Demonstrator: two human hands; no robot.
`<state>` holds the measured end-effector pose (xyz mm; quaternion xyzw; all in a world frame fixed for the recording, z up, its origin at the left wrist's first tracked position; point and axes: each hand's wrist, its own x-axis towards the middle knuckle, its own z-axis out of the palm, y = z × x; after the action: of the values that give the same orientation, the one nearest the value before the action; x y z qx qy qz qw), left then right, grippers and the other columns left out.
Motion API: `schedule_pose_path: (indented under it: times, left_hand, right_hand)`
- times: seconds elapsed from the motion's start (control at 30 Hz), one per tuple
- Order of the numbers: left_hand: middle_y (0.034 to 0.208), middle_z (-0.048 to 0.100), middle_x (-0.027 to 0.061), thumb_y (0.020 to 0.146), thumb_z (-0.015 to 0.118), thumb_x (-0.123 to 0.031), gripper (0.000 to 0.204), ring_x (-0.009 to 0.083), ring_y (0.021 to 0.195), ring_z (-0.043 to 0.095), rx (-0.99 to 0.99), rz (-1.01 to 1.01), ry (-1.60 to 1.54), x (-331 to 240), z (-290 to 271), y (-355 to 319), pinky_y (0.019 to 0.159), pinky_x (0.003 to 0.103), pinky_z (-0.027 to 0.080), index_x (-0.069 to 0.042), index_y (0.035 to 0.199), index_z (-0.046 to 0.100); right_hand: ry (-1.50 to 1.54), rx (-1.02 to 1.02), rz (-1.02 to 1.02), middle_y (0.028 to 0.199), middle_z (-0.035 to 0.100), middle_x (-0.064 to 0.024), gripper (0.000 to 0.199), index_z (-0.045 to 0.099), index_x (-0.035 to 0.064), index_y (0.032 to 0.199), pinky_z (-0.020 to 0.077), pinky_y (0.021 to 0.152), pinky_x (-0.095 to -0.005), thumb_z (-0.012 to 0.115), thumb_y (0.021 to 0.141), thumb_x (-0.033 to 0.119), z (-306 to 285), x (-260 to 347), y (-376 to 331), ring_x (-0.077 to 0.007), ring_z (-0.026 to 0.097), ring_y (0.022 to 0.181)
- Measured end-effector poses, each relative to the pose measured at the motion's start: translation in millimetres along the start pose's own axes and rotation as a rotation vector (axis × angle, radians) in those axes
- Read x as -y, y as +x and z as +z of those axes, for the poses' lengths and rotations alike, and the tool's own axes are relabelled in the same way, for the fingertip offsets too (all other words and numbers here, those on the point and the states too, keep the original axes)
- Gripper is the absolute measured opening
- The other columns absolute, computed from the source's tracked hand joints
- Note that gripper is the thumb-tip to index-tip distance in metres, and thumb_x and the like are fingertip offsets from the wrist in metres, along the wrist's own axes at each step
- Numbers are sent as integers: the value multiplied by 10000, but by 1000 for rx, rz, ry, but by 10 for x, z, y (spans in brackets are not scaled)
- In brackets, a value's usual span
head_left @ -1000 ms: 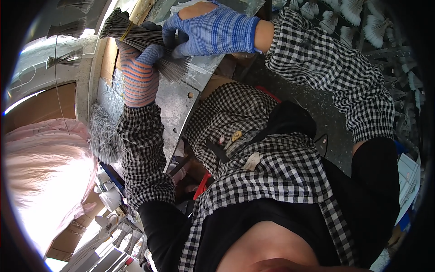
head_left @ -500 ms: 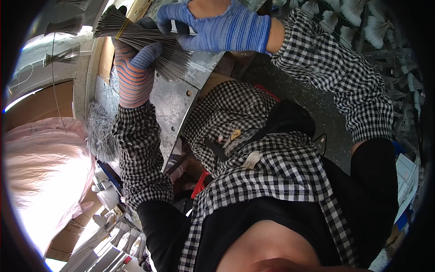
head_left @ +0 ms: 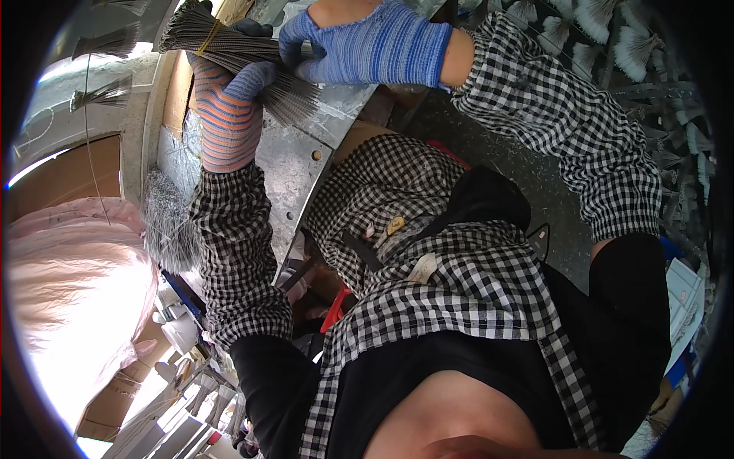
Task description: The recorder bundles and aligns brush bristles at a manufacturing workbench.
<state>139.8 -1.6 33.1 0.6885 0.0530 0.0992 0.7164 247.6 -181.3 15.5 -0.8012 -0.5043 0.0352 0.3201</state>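
One bundle of thin dark strands [head_left: 237, 52] is in the upper left of the frame, lying on a slant, with a yellow tie [head_left: 209, 37] around it nearer its left end. The left end fans out a little, and the right end spreads loose, down and to the right. The left hand [head_left: 229, 111], in an orange and blue striped glove, is closed around the bundle from below, with its thumb bent over the near side. The right hand [head_left: 367, 50], in a blue striped glove at the top of the frame, is partly closed, its fingers curled by the right part of the bundle; I cannot tell if it pinches any strands. A gray metal plate [head_left: 294, 172] is below and to the right, and a pale clump of bristles [head_left: 170, 229] sits at the left. The strands look like wire or stiff bristle, so the bundle should be springy, not soft, and light enough for one hand. Single strands may bend or slip out, and their tips could poke. The wavy look may help them grip each other. The best place to hold is close to the tie, where they are packed tight; the loose right end would make a poor grip.
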Motion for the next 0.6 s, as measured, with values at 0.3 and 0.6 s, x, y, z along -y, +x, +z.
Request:
schedule_pose_path:
  times: [0.3, 0.6]
  left_hand:
    - [1179, 598, 98, 765, 616, 67, 649, 220, 1051, 606, -5, 31, 40, 37, -22, 31, 954, 335, 514, -94, 1370, 447]
    - [1223, 594, 115, 822, 556, 70, 720, 232, 1125, 608, 69, 92, -122, 89, -53, 207, 1010, 366, 514, -93, 1500, 375]
  right_hand:
    - [167, -24, -45, 866, 710, -161, 240, 708, 78, 946, 546, 807, -441, 691, 780, 251, -7, -31, -1, -343, 692, 846]
    - [-70, -117, -1, 759, 652, -188, 284, 648, 64, 956, 540, 737, -469, 708, 741, 240, 285, -142, 85, -368, 670, 781]
